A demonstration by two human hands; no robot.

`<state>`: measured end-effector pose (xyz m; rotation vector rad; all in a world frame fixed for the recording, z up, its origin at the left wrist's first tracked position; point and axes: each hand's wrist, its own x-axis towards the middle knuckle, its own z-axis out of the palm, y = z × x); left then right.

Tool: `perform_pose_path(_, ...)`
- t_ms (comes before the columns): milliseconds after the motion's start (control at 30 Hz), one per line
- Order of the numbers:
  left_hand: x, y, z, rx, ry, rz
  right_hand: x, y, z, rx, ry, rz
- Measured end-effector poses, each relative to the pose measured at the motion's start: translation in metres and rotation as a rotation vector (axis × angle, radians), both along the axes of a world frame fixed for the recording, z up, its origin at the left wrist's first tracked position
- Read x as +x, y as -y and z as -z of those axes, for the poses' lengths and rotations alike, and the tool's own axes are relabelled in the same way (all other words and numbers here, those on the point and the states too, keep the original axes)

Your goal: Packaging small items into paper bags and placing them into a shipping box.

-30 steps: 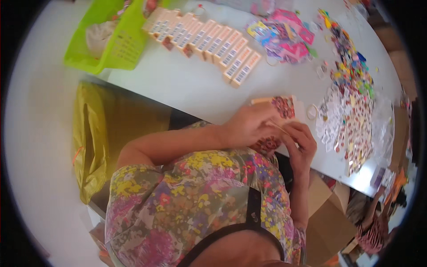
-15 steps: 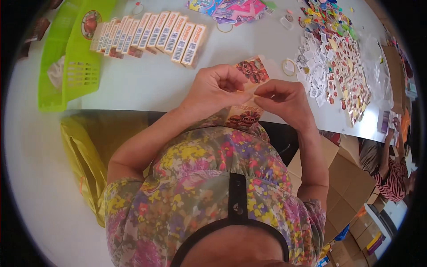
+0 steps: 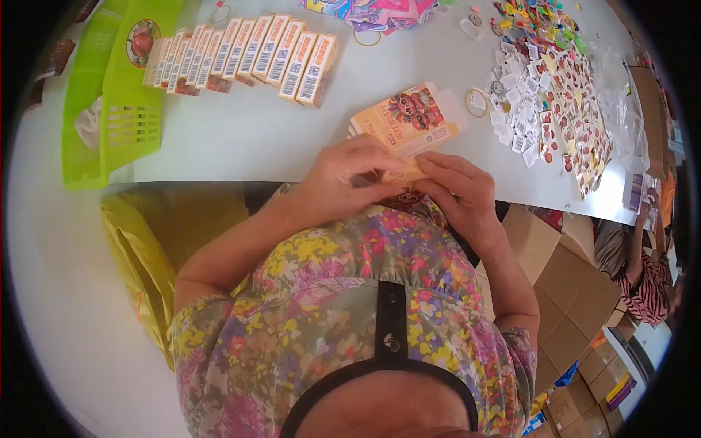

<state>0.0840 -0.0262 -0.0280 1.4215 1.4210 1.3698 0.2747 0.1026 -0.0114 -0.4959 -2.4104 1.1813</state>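
Now | left grip (image 3: 339,177) and right grip (image 3: 465,191): pinched on orange carton (image 3: 404,174) between them | flat carton (image 3: 410,117) just beyond

Hidden and indistinct parts, placed relative to the orange carton (image 3: 409,117). Below it: the left hand (image 3: 347,175) and right hand (image 3: 460,186) cover much of an orange piece (image 3: 405,175); from here I cannot make out its full shape. Left of it: a green basket (image 3: 130,86), cut off above. Beyond it: pink packets (image 3: 394,13), likewise cropped. Right of it: white tags (image 3: 520,91), print too small to read; farther, a blurred co-worker (image 3: 646,292).
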Motion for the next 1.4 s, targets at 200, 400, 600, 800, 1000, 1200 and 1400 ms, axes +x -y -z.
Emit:
perform_pose_path(200, 0.001, 0.007, -0.002, 0.025, -0.131, 0.066, -0.001, -0.003, -0.001, 0.05, -0.011, -0.102)
perform_pose_path(400, 0.013, 0.009, 0.005, -0.062, 0.311, -0.144, -0.019, -0.014, -0.015, -0.074, -0.026, -0.078)
perform_pose_path(600, 0.007, 0.009, 0.007, -0.093, 0.158, -0.03, -0.013, -0.016, -0.004, -0.229, -0.019, -0.15)
perform_pose_path(800, 0.014, 0.003, 0.001, -0.144, 0.338, -0.062, -0.024, -0.021, -0.012, -0.086, -0.079, -0.205)
perform_pose_path(1000, 0.011, 0.008, 0.008, -0.153, 0.22, 0.001, -0.016, -0.011, -0.002, -0.301, -0.039, -0.219)
perform_pose_path(1200, 0.013, 0.006, 0.002, -0.048, 0.104, -0.018, -0.016, -0.011, -0.013, -0.129, -0.077, -0.198)
perform_pose_path(1400, -0.008, -0.009, -0.028, 0.287, -0.346, -0.109, -0.044, -0.038, -0.034, 0.178, -0.06, -0.23)
